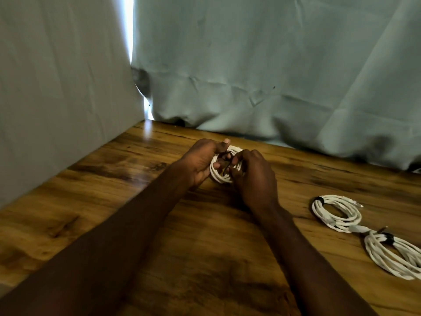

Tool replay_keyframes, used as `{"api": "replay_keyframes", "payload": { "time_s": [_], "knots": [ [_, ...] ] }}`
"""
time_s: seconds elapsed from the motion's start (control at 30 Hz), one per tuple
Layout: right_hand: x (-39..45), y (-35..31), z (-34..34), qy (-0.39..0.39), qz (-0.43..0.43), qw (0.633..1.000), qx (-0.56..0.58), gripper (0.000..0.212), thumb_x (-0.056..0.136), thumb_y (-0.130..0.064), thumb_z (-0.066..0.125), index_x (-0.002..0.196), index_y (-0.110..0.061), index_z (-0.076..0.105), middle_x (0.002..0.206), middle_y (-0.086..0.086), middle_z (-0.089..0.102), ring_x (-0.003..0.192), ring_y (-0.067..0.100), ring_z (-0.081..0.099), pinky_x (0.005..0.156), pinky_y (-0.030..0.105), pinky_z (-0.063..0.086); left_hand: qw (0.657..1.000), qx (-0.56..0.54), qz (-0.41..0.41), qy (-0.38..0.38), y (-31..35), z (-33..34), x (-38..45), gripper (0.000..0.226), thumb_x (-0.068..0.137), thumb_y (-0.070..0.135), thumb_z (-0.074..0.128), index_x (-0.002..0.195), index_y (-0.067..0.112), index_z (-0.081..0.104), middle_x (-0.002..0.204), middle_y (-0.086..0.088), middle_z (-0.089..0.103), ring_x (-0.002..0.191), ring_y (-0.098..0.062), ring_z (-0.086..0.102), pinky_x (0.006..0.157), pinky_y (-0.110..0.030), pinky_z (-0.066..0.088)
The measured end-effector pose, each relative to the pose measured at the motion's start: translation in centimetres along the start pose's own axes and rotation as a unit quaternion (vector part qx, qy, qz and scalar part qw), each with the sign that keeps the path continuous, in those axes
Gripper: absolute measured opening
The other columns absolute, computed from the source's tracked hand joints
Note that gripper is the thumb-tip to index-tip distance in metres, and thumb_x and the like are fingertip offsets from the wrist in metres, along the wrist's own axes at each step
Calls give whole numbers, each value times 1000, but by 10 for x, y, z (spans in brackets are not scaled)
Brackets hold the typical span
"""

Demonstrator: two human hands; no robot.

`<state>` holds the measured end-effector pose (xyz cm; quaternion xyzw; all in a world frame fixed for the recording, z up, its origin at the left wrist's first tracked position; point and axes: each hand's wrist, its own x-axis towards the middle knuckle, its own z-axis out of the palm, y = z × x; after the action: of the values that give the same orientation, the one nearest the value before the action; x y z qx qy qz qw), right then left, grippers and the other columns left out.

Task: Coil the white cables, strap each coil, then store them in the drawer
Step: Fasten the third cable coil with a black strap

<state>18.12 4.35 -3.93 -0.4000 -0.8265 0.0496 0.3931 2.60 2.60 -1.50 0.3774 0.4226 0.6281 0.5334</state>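
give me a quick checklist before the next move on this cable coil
1. Both hands on the coil: ok, left hand and right hand grip it.
2. Coil wound with no loose tail: ok as far as it shows.
3. Strap closed round this coil: cannot tell, fingers hide it.
4. Other coils strapped: ok, middle coil and near coil each show a dark band.
5. Drawer open: cannot tell, not in view.

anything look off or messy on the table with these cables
Nothing stands out. Two strapped white cable coils lie on the wooden table, each bound by a black strap. Both hands hold a third white coil.
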Motion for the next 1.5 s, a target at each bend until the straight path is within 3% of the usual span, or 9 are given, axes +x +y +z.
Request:
{"api": "replay_keyframes", "payload": {
  "time_s": [0.37,0.5,0.7,0.83,1.03,1.1,1.3,1.37,1.5],
  "knots": [
    [1,-4,-5,28,-103,994,22,36,89,-41,54,124,-31,57,106,-2,61,91,22,59,68,40,49,979,-129,-151,-41,9,-4,-9,25,102,12,43,81,6,54,49,-2,41,34,-9,31,61,-26,48],
    [3,-5,-6,73,-123,989,46,29,87,-25,69,116,-29,71,94,-2,58,82,21,57,64,41,50,977,-151,-146,-17,7,-5,-7,26,100,1,34,84,6,54,59,-4,48,32,-6,31,61,-26,40],
    [8,-7,-5,149,-33,962,227,8,86,-10,74,89,-15,80,88,-4,71,87,19,67,75,41,54,998,6,-68,-11,7,-1,-7,23,101,-4,42,88,9,55,66,-7,61,34,-5,34,45,-19,31],
    [9,-10,-15,183,2,939,291,9,83,-2,77,82,-11,78,82,-1,72,80,9,68,71,20,48,996,78,-11,-38,7,5,-11,12,101,-3,50,109,6,53,67,-16,66,36,-8,32,45,-23,23],
    [12,0,-20,164,49,932,320,9,82,-3,77,81,-11,78,81,3,73,78,16,71,71,26,52,938,297,98,-152,9,18,-24,15,98,3,62,108,8,53,85,-21,65,64,-14,55,52,-20,36],
    [13,3,-23,135,100,913,371,8,83,-1,77,84,-9,78,81,6,75,75,13,71,70,26,54,933,313,111,-136,7,21,-25,23,96,3,65,115,5,52,86,-19,66,67,-13,58,55,-22,41],
    [16,13,-25,23,288,770,569,5,85,0,75,83,-3,78,83,22,73,72,33,69,67,43,61,907,329,204,-162,1,26,-31,61,90,-8,66,141,13,41,100,-27,67,75,-13,65,66,-22,53],
    [17,20,-24,-13,299,759,578,7,77,-2,77,80,-7,80,88,22,75,74,35,71,69,43,62,887,364,232,-165,-2,28,-29,56,86,-6,68,134,15,48,107,-19,68,86,-11,67,76,-26,54],
    [19,25,-22,-51,323,749,577,51,55,-8,78,104,4,77,108,30,73,99,47,72,95,61,57,865,412,259,-120,-6,26,-27,32,86,8,74,112,15,56,107,-5,70,90,-17,69,77,-34,55]
  ]
}}
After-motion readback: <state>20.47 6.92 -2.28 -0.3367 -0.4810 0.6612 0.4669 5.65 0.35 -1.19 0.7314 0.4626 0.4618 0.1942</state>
